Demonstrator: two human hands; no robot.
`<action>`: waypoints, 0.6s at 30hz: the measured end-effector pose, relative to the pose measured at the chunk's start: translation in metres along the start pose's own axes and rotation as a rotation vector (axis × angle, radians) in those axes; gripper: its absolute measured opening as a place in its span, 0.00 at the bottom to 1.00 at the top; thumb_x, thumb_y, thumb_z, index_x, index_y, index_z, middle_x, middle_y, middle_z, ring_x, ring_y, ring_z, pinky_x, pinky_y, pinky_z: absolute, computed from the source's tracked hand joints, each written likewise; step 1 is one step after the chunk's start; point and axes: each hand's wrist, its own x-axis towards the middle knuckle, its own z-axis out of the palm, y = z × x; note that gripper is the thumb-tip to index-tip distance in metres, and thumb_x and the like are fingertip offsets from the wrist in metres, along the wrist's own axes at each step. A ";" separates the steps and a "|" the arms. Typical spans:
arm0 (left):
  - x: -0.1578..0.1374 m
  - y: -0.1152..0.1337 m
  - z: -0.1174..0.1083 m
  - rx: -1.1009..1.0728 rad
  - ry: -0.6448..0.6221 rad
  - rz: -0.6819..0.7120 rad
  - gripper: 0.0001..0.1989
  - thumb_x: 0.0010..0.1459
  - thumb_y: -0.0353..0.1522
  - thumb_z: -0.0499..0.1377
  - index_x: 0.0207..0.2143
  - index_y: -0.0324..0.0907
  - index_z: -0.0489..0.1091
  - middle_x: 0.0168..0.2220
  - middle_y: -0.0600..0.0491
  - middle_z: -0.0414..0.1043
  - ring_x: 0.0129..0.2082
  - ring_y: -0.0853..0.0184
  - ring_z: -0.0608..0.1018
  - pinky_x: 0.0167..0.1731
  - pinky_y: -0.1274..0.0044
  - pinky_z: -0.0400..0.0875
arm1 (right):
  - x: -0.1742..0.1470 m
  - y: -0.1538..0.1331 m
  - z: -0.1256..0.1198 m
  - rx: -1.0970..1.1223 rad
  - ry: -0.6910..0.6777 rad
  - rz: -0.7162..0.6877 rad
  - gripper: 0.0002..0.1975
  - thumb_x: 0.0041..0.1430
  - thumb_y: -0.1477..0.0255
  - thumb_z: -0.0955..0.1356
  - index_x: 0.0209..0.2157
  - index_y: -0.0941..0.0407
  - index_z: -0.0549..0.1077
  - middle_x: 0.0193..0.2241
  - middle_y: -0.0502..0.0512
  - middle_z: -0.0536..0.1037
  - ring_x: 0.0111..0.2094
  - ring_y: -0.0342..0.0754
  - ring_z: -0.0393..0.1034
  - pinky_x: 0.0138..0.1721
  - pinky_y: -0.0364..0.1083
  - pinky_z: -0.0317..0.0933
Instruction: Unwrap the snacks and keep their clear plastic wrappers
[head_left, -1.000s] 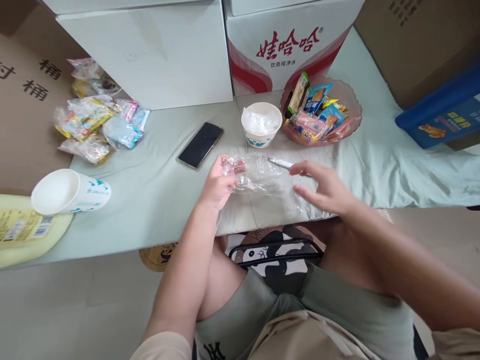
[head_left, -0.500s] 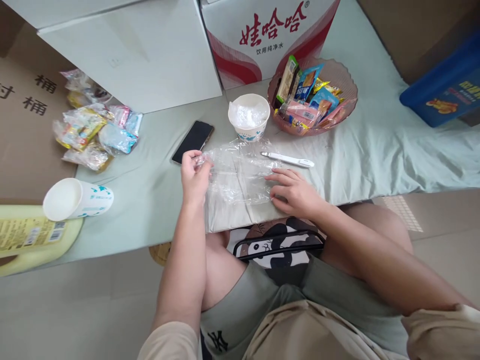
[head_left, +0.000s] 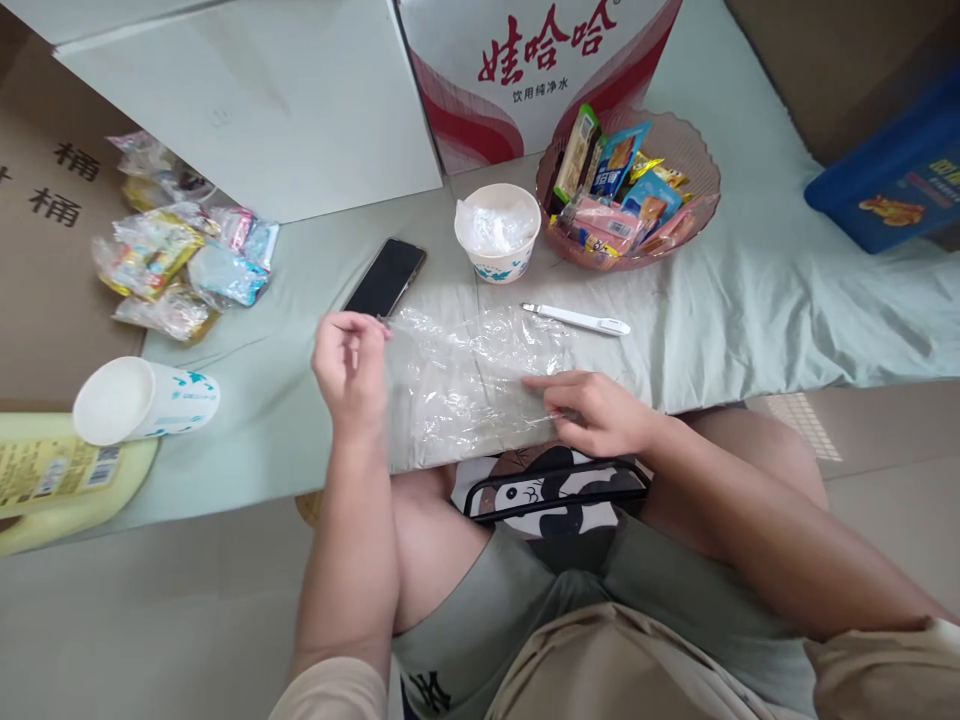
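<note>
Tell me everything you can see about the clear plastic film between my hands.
The thin, transparent, creased plastic film looks glossy, showing pale green cloth beneath. It lies spread near the cloth's front edge, a slim white plastic tool by its far right side. Your left hand pinches its far left corner; your right hand appears to touch its right part with the index finger. Sheet or bag is unclear.

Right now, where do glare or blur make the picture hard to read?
Head view: bright glints break up the clear plastic, making its edges hard to trace; head view: the plastic beside the left hand looks slightly smeared; head view: the phone screen is dark, without strong glare.
</note>
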 end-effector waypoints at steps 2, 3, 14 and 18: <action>-0.014 0.012 -0.008 0.026 -0.457 0.025 0.13 0.53 0.42 0.66 0.35 0.45 0.72 0.37 0.49 0.75 0.42 0.59 0.78 0.49 0.68 0.73 | -0.001 0.001 -0.002 0.039 0.049 0.051 0.04 0.55 0.73 0.60 0.26 0.51 0.61 0.29 0.56 0.76 0.60 0.59 0.71 0.40 0.50 0.68; -0.020 0.016 -0.010 0.075 -0.687 0.026 0.16 0.48 0.40 0.70 0.38 0.45 0.74 0.41 0.48 0.77 0.48 0.56 0.78 0.54 0.66 0.71 | -0.001 0.001 -0.004 0.059 0.087 0.082 0.04 0.55 0.73 0.60 0.27 0.51 0.61 0.27 0.56 0.76 0.60 0.60 0.70 0.40 0.50 0.69; -0.026 0.002 -0.019 0.131 -0.473 -0.143 0.02 0.53 0.30 0.61 0.27 0.44 0.71 0.36 0.50 0.81 0.36 0.63 0.81 0.40 0.73 0.76 | -0.002 0.005 -0.006 0.175 0.480 -0.108 0.30 0.62 0.48 0.66 0.57 0.51 0.62 0.55 0.64 0.74 0.56 0.60 0.71 0.57 0.60 0.65; -0.020 -0.002 -0.017 -0.073 -0.165 -0.216 0.05 0.49 0.33 0.62 0.27 0.43 0.69 0.23 0.54 0.75 0.22 0.70 0.76 0.22 0.81 0.68 | -0.003 0.005 -0.004 0.113 0.464 -0.287 0.44 0.55 0.36 0.64 0.62 0.52 0.60 0.57 0.66 0.72 0.57 0.62 0.69 0.57 0.62 0.64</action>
